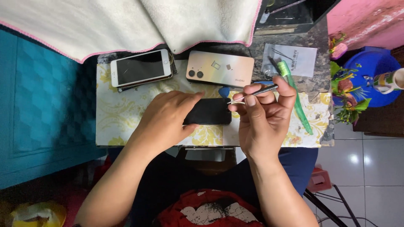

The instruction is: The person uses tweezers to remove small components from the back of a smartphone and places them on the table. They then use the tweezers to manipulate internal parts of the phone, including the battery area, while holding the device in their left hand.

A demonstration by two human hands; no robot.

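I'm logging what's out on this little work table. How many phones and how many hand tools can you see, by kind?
Phones: 3 – white-fronted phone, gold phone lying face down, black phone under the left hand.
Tweezers: 1, in the right hand.
Green toothbrush: 1.
Blue pick: 1.
Total: 6

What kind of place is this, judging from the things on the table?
Probably a small phone repair bench. The left hand steadies a black phone, the right hand holds thin metal tweezers, and a white smartphone and a gold smartphone lying face down wait nearby.
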